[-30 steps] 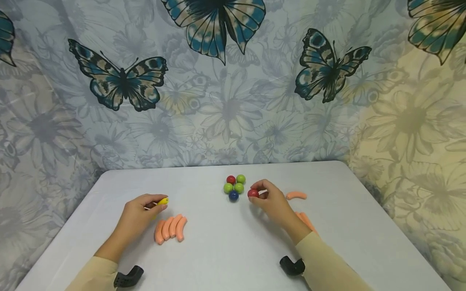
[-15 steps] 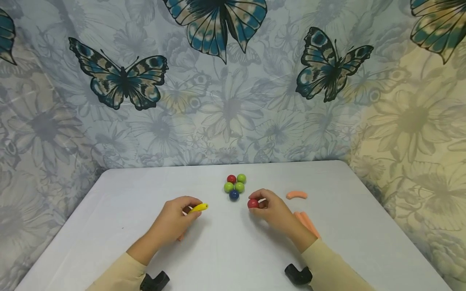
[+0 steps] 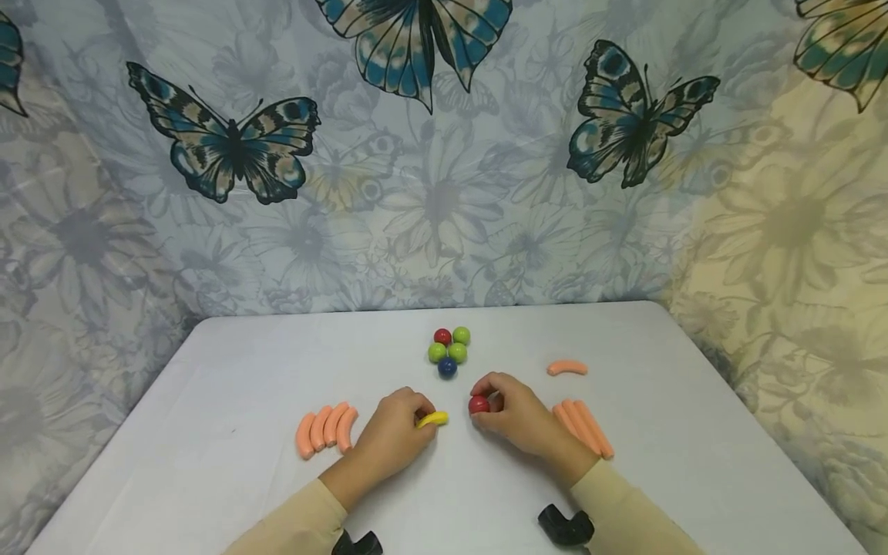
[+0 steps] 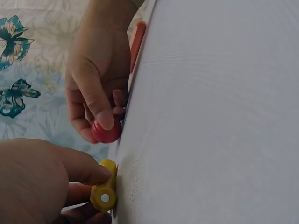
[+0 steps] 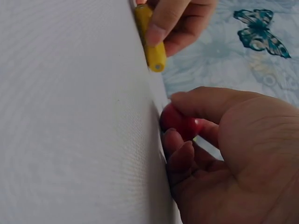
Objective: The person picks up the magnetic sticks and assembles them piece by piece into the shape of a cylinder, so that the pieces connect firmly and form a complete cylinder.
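My left hand (image 3: 391, 432) pinches a small yellow toy banana (image 3: 433, 418) between thumb and fingers, low over the middle of the white table. In the left wrist view the yellow banana (image 4: 104, 193) has a pale dot on its end. Just to the right, my right hand (image 3: 516, 416) holds a shiny red ball (image 3: 479, 405) with thumb and fingertips, at or just above the tabletop. The right wrist view shows the red ball (image 5: 180, 122) partly covered by fingers. A small gap separates banana and ball.
Beyond the hands, a cluster of green balls (image 3: 457, 353), a red ball (image 3: 442, 337) and a blue ball (image 3: 447, 368) sits on the table (image 3: 277, 347). Several curved toy sausages (image 3: 324, 428) lie left; straight sausages (image 3: 581, 426) and one curved sausage (image 3: 567, 368) lie right.
My left hand has carried the banana rightward to the middle, uncovering the left sausages. My right hand has drawn the red ball nearer, away from the cluster.
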{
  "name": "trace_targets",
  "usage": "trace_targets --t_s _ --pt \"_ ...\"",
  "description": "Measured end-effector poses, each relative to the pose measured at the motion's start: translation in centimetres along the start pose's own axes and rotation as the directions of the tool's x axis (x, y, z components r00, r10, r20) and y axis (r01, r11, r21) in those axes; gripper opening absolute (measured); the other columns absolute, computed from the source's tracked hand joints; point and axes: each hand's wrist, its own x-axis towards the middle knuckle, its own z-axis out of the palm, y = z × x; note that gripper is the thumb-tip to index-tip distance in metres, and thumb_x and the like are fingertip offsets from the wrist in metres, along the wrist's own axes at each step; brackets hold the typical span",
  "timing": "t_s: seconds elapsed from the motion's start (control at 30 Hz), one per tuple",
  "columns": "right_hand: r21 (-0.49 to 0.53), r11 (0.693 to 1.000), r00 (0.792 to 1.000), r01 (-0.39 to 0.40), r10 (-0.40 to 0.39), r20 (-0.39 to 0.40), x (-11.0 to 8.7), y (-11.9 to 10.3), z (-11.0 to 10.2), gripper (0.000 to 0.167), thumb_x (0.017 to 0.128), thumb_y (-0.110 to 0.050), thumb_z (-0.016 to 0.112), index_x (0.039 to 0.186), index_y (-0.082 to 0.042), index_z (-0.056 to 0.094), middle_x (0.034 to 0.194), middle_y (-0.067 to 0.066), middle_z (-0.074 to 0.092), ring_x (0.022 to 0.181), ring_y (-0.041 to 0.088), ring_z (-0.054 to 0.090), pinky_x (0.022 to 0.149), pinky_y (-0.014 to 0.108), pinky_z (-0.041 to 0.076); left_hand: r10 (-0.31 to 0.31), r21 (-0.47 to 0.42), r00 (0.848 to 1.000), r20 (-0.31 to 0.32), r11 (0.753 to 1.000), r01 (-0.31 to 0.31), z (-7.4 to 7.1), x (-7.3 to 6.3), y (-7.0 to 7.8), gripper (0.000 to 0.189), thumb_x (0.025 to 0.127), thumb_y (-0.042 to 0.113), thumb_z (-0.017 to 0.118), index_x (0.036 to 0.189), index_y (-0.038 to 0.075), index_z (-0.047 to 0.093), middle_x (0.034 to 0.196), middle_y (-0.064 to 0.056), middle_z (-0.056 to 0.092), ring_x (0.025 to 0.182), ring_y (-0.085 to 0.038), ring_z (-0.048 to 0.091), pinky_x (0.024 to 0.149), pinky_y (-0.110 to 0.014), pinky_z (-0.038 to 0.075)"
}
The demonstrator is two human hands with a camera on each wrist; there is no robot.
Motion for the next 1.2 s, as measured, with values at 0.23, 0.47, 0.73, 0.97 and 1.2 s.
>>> trace_targets --t_s 0.23,0.47,0.73,0.97,1.2 --pt "0.020 1.000 1.000 -0.007 0.007 0.023 -0.4 0.0 -0.1 0.028 0.093 -0.009 0.086 0.118 -0.012 0.073 0.101 0.000 0.066 0.089 0.020 0.060 0.074 0.031 0.052 -0.021 0.011 0.999 -0.041 1.000 0.022 0.7 -0.4 -0.5 0.009 0.093 0.015 0.083 0.097 0.011 0.076 0.089 0.007 0.059 0.081 -0.010 0.057 0.072 -0.030 0.052" --pt "0.080 0.997 0.998 -0.007 0.002 0.066 -0.5 -0.2 0.4 0.027 0.095 -0.010 0.085 0.120 -0.010 0.073 0.101 0.000 0.068 0.089 0.020 0.063 0.074 0.030 0.054 0.007 -0.035 0.998 -0.064 0.999 -0.009 0.8 -0.5 -0.9 0.009 0.094 0.016 0.085 0.098 0.013 0.078 0.092 0.008 0.063 0.088 -0.011 0.064 0.078 -0.033 0.056" --pt "0.105 0.994 0.994 0.004 -0.016 0.107 -0.5 -0.6 0.8 0.027 0.096 -0.012 0.086 0.119 -0.011 0.072 0.098 0.001 0.070 0.086 0.020 0.063 0.070 0.028 0.053 0.032 -0.070 0.998 -0.056 0.997 -0.036 0.9 -0.5 -1.0 0.008 0.094 0.017 0.085 0.099 0.015 0.078 0.093 0.009 0.064 0.091 -0.011 0.066 0.079 -0.033 0.056" --pt "0.092 0.994 0.990 0.055 -0.066 0.126 -0.6 -0.9 1.2 0.027 0.097 -0.009 0.085 0.121 -0.008 0.072 0.102 0.000 0.071 0.087 0.020 0.064 0.072 0.027 0.054 0.051 -0.083 0.998 -0.042 0.995 -0.054 0.7 -0.6 -0.9 0.008 0.094 0.016 0.084 0.098 0.015 0.078 0.094 0.010 0.063 0.089 -0.010 0.064 0.078 -0.033 0.055" --pt "0.059 0.996 0.990 0.063 -0.070 0.126 -0.7 -0.8 1.3 0.026 0.097 -0.011 0.085 0.120 -0.009 0.073 0.100 -0.002 0.070 0.087 0.018 0.064 0.072 0.028 0.055 0.038 -0.097 0.998 -0.044 0.994 -0.042 0.7 -0.6 -0.8 0.008 0.094 0.016 0.084 0.100 0.014 0.078 0.094 0.009 0.064 0.081 -0.008 0.060 0.071 -0.030 0.052"
